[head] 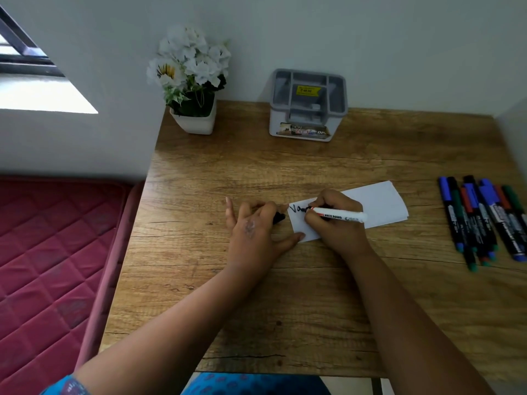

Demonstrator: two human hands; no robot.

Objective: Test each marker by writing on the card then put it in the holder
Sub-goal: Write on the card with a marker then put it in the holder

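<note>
My right hand (pixel 335 223) grips a white whiteboard marker (pixel 342 216), with its tip down on a white card (pixel 379 205) where black letters show. My left hand (pixel 256 226) lies on the table at the card's left edge, its fingertips touching the card and a black marker cap (pixel 279 218) tucked under its fingers. A grey and white holder (pixel 308 106) with several compartments stands at the back of the table. Several markers (pixel 484 220) in blue, green, red and black lie in a pile at the right edge.
A white pot of white flowers (pixel 191 81) stands at the table's back left corner. The wooden table (pixel 256 295) meets a white wall behind and on the right. A red quilted mattress (pixel 51 266) lies to the left, below table height.
</note>
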